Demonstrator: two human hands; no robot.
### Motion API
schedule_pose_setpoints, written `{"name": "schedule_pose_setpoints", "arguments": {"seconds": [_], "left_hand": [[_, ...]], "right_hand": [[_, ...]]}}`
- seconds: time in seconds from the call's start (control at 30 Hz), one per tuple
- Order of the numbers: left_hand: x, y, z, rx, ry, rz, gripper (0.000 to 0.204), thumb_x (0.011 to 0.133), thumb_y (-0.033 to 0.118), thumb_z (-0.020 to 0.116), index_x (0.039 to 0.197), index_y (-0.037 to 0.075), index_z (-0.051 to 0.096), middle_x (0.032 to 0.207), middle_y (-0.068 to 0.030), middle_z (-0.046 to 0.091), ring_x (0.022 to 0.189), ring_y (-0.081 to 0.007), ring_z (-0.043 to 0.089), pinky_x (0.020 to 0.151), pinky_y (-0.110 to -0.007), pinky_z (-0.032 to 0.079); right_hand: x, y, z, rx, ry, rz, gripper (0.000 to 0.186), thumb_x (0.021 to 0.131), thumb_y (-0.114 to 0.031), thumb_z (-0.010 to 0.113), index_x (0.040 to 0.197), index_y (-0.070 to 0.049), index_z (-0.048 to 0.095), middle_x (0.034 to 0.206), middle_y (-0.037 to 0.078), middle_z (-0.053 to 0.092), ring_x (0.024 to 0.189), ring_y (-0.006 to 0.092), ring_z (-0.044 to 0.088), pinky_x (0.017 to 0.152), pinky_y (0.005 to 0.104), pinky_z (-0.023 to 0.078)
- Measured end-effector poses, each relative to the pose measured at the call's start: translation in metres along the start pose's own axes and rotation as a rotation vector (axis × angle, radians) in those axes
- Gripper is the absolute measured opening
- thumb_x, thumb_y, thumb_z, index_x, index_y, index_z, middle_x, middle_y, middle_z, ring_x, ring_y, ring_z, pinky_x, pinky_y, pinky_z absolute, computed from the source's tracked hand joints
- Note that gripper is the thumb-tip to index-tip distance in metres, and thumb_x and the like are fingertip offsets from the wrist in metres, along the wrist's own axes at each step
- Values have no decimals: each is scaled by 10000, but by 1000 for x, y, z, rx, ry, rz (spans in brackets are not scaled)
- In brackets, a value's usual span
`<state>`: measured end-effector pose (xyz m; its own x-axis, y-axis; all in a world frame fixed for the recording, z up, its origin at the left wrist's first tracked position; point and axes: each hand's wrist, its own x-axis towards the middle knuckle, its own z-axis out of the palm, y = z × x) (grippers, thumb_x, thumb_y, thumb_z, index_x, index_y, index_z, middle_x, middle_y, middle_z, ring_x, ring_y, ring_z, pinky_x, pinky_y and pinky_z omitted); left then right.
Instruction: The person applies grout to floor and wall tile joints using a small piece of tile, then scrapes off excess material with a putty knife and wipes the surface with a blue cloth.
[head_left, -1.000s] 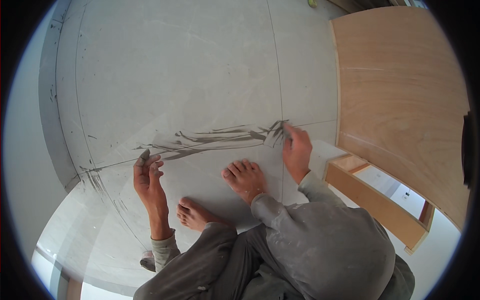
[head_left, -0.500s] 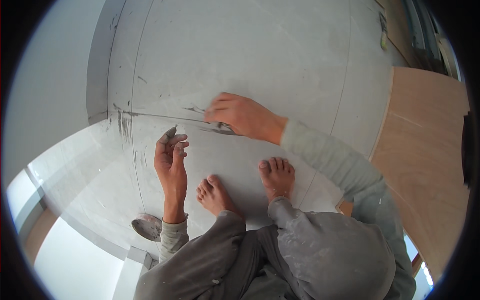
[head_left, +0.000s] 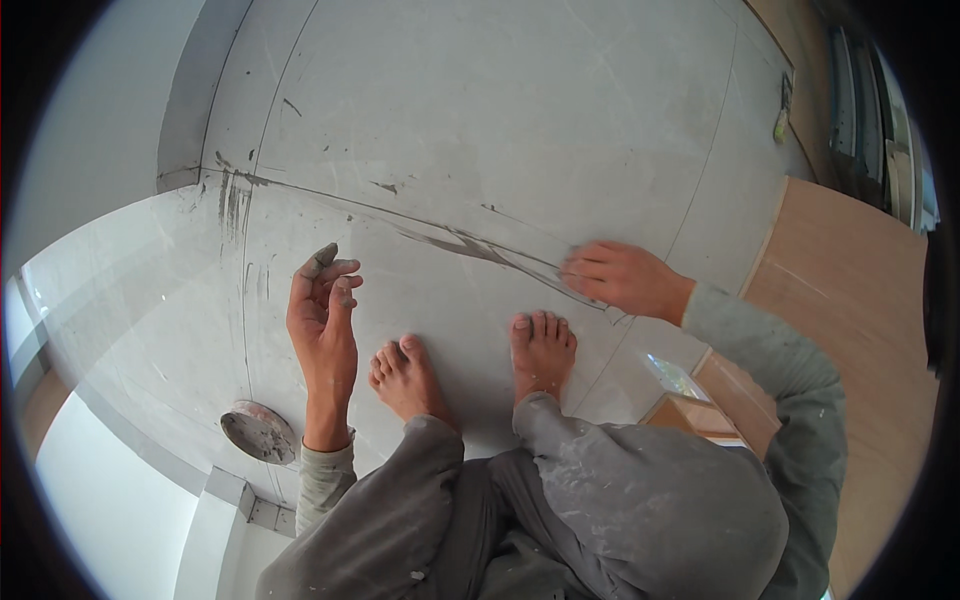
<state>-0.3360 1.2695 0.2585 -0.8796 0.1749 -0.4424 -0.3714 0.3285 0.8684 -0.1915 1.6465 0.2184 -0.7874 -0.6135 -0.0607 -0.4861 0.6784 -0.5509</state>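
My right hand (head_left: 628, 279) presses down at the right end of a dark seam in the grey tiled floor (head_left: 480, 130). Its fingers are bunched together; anything beneath them is hidden. A wet grey smear of grout (head_left: 462, 243) runs along the seam to its left. Raised over the floor in front of my left foot, my left hand (head_left: 325, 315) holds nothing. Its fingers are loosely curled and apart, with grey paste coating the fingertips. Near my left wrist a round, shallow dish (head_left: 258, 432) with grey residue sits on the floor.
A tool with a yellow-green end (head_left: 781, 122) lies at the far right. Brown wooden board (head_left: 840, 330) covers the right side. A pale wall corner (head_left: 180, 165) stands at left. My bare feet (head_left: 543, 350) are just below the seam.
My right hand has slid rightward along the seam, uncovering the grey smear. My left hand keeps its loosely curled pose. The whole view has shifted and tilted somewhat.
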Motion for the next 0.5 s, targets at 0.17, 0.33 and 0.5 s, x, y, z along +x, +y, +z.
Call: {"name": "schedule_pose_setpoints", "arguments": {"seconds": [0.17, 0.33, 0.5], "left_hand": [[-7, 1, -11, 1, 25, 5, 396, 1045, 103, 570, 1414, -36, 541, 1169, -93, 718, 1015, -138, 655, 816, -269, 491], [-13, 1, -17, -2, 60, -1, 389, 1046, 103, 580, 1409, -35, 542, 1171, -91, 718, 1006, -136, 652, 820, -266, 494], [-19, 5, -23, -20, 115, 2, 387, 1049, 109, 595, 1404, -35, 546, 1180, -92, 716, 1005, -132, 648, 826, -263, 494]], "right_hand": [[-5, -15, -26, 89, -121, 146, 238, 840, -73, 665, 1078, -68, 688, 1128, 37, 698, 1112, 236, 646, 934, 362, 567], [173, -11, -1, 157, 239, -124, 250, 842, -29, 659, 1087, -54, 706, 1119, 49, 702, 1122, 246, 642, 881, 351, 590], [269, 5, 34, -58, 183, -261, 53, 871, -117, 653, 831, -83, 646, 926, 11, 661, 1010, 198, 646, 858, 339, 583]]}}
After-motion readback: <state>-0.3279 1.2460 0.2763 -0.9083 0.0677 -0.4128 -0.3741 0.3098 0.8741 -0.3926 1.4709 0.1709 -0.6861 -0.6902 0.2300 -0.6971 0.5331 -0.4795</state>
